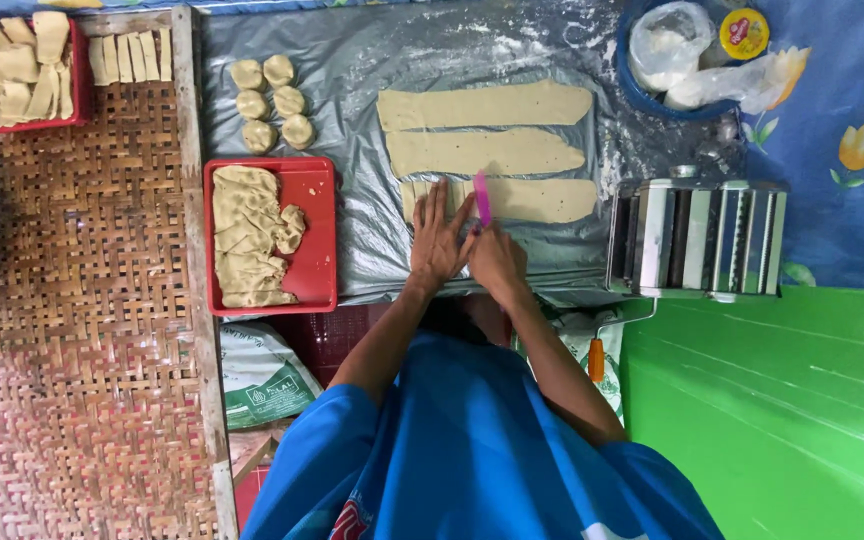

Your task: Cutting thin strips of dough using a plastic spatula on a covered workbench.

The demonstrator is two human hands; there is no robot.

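— How far along are you with the dough?

— You are cutting the nearest strip right now. Your left hand is lying flat and spread on its near end, pinning it to the grey sheet. Your right hand is closed around a pink cutter, whose blade is standing on the strip just beside your left fingertips.

— Is any of that strip already cut?

— I am judging that only the end under your left hand is being worked; whether pieces are lying loose there I cannot tell, since the hand is covering them. The length stretching away to the right of the cutter is looking whole.

— And the rest?

— Two more strips are lying beyond your hands, side by side and uncut. Six dough balls are waiting further to the left of your left hand, not yet rolled out. A red tray just left of that hand is holding a heap of folded dough. Far to the left, cut pieces are filling another red tray, with a few more beside it.

— So, roughly?

— Some finished pieces are stacking up, but most of the dough is seeming yet to be cut. The roller machine is standing just right of your right hand.
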